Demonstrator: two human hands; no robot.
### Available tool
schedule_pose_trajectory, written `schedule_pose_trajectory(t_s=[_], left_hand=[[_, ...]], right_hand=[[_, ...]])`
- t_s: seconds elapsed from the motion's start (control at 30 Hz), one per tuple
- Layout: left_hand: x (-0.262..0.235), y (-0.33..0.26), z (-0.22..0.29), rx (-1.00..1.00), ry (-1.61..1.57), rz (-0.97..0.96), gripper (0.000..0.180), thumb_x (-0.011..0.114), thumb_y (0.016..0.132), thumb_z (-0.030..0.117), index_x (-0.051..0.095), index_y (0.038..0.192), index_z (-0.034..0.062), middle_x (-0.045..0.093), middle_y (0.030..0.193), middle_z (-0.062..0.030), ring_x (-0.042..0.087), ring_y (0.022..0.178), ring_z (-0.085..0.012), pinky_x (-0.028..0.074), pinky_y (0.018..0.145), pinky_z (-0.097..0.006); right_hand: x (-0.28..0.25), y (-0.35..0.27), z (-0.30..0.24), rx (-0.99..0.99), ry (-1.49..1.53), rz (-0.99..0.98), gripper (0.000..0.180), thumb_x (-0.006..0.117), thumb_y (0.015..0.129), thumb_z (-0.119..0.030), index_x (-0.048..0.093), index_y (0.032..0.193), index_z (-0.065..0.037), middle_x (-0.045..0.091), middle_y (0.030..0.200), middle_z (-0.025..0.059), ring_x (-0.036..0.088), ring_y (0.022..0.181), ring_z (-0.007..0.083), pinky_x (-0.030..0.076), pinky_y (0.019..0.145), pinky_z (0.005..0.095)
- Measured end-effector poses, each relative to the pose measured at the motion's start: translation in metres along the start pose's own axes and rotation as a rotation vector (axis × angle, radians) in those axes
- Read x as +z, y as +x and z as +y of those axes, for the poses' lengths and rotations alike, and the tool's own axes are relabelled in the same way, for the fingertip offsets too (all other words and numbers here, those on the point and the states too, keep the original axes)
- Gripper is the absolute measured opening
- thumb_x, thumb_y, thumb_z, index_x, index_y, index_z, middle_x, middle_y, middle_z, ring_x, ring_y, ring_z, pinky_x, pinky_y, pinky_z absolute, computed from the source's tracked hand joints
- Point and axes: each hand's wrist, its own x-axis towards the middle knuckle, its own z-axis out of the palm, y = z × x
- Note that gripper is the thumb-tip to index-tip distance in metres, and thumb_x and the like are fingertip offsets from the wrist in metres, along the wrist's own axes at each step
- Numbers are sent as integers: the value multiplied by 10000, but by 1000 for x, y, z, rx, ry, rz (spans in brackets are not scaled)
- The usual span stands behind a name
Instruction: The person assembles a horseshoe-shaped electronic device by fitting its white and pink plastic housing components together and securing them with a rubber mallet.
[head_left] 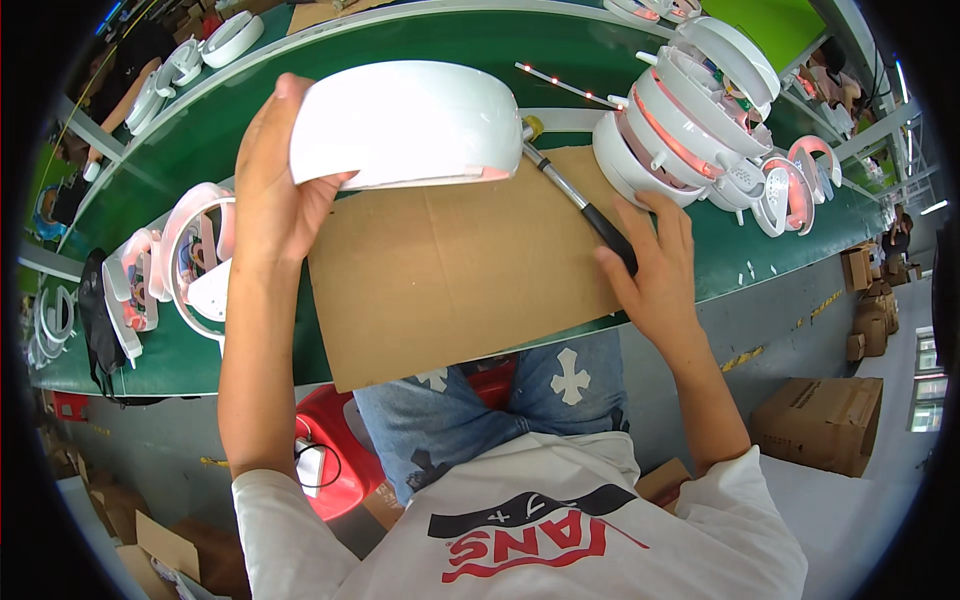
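Observation:
My left hand (275, 190) grips one end of a glossy white curved plastic shell (410, 120), holding it up above the cardboard sheet (440, 270). Beneath the shell's right end, a small hammer (568, 186) lies slantwise, with a metal shaft, a black grip and a yellowish head partly hidden. My right hand (655, 265) is at the hammer's black grip, thumb and fingers spread on either side of it. Whether the thumb touches the grip is hard to tell.
Stacked white shells (685, 130) with reddish inner parts stand at the right. More ring-shaped assemblies (200, 255) sit at the left beside a black bag (98, 320). The green bench (740, 245) holds small white pieces. Cardboard boxes (820, 425) stand on the floor.

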Motion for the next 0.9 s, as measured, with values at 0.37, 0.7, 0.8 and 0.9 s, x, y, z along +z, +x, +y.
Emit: schedule_pose_trajectory(t_s=[0.37,0.7,0.8,0.9], left_hand=[[-53,9,-36,-188,-736,-273,428,450,1066,362,570,1247,-6,676,1133,-155,710,954,-253,641,773,-334],[-21,6,-52,105,401,175,752,485,999,577,361,1489,21,538,1335,-186,553,1213,-277,415,1064,-440],[2,-9,-63,131,666,-90,795,666,952,415,293,1514,-6,499,1404,-182,530,1285,-288,435,1073,-439],[9,-5,-67,197,710,-47,819,777,883,246,305,1502,-8,505,1396,-173,551,1260,-275,441,1075,-428]], right_hand=[[27,127,-43,-200,1039,-88,861,877,731,-302,473,1443,-34,597,1342,186,613,1180,360,507,994,422],[57,154,-31,427,1707,-95,612,677,969,-328,479,1466,-31,648,1216,117,649,1053,181,562,908,373],[59,150,-32,548,1788,-119,553,577,1017,-404,503,1440,-56,633,1207,94,646,1061,200,561,909,400],[58,144,-32,669,1830,-195,482,524,1043,-396,524,1372,-43,640,1204,98,667,1064,213,585,881,381]])
